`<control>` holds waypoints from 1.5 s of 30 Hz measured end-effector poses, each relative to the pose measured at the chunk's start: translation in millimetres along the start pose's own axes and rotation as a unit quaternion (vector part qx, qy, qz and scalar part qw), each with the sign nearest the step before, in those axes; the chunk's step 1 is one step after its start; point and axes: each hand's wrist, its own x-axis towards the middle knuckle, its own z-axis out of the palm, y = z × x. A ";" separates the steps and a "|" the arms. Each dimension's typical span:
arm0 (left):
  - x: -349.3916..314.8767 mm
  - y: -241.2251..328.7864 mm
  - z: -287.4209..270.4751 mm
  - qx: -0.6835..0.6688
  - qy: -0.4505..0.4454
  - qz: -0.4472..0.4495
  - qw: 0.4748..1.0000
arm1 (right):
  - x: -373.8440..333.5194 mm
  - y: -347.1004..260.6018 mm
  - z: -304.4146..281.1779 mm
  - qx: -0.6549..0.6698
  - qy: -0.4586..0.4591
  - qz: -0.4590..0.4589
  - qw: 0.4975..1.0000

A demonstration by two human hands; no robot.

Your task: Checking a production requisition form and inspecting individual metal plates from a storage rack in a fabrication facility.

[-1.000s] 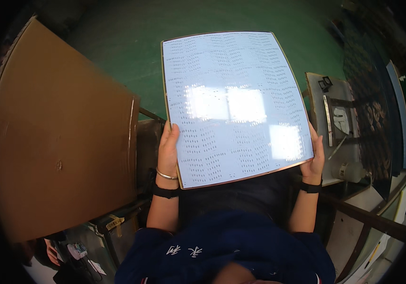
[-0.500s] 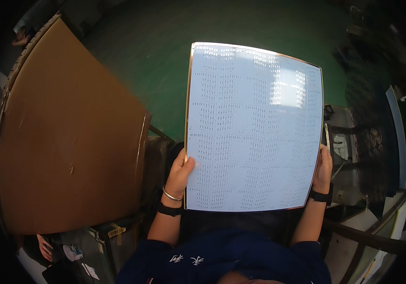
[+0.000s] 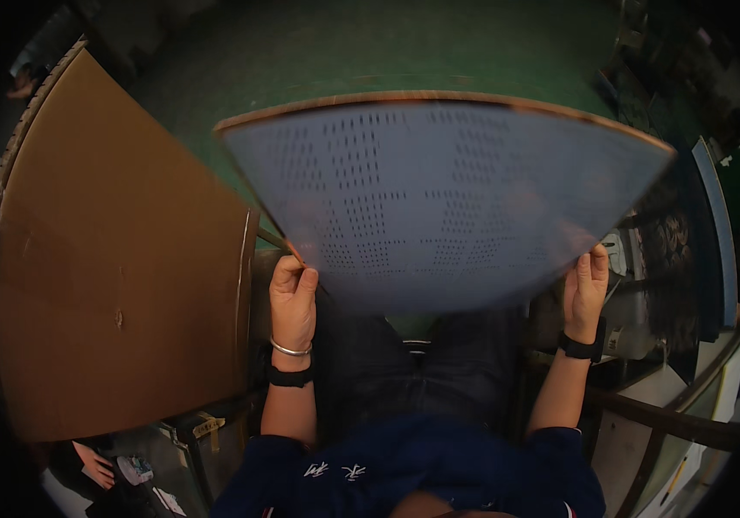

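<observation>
A large, thin circuit board panel (image 3: pixel 439 190) with a pale face, rows of small dark marks and copper-coloured edges is in front of me. It is tilted, with one edge raised towards me and looking wide. My left hand (image 3: pixel 293 304) pinches its left edge between thumb and fingers, a metal bangle and black band at the wrist. My right hand (image 3: pixel 586 289) grips the right edge near the lower corner, a black band on that wrist too. The fingers behind the panel are partly hidden.
On my left stands a large brown board (image 3: pixel 120 259). Another person's hand (image 3: pixel 94 466) shows at the lower left, near a dark metal frame (image 3: pixel 189 440). To the right are a rack rail (image 3: pixel 664 419) and an upright blue-edged panel (image 3: pixel 715 242). Green floor (image 3: pixel 327 60) lies beyond.
The panel has tipped from facing me squarely to a steep slant, its upper edge now nearer and wider. Both hands stay on its edges; the left has shifted left. The bright reflection has gone.
</observation>
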 end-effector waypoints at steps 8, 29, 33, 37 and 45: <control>10.7 -6.2 19.9 0.050 -0.037 0.059 0.996 | 15.6 11.6 -17.1 0.312 0.006 0.211 0.926; 0.0 -4.9 24.5 -0.078 0.046 -0.208 0.974 | -6.5 -6.4 22.4 0.091 0.031 0.144 0.985; -0.5 -9.5 19.1 -0.063 0.041 -0.194 0.978 | -4.3 -6.6 24.6 0.076 0.037 0.146 0.986; -0.7 -9.6 17.7 -0.048 0.043 -0.184 0.981 | -4.3 -6.9 22.8 0.071 0.029 0.157 0.985; 1.4 -6.1 19.3 -0.013 0.049 -0.185 0.981 | -3.0 -5.5 24.3 0.059 0.044 0.153 0.985</control>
